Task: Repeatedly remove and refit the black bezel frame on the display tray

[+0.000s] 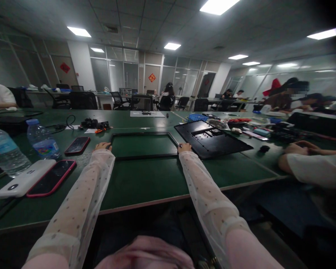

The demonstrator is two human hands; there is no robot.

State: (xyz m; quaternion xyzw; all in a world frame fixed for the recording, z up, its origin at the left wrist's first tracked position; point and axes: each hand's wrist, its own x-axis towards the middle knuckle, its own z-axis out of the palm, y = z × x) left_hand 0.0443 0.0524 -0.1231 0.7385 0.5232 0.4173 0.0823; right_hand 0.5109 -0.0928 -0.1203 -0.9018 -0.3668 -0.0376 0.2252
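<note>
A thin black rectangular frame, like a screen bezel, lies flat on the green table in front of me. My left hand is closed on its left side, near the front corner. Opposite, my right hand grips the right side with fingers curled over the edge. The table top shows through the frame's opening. Just right of my right hand rests a black back panel with a cut-out and small fittings in its middle. Sheer dotted sleeves cover both my forearms.
On the left are water bottles, a dark phone, a red-edged phone and a white power bank. Cables and black parts lie farther back. Tools and a blue basket sit at right, beside another person's arms.
</note>
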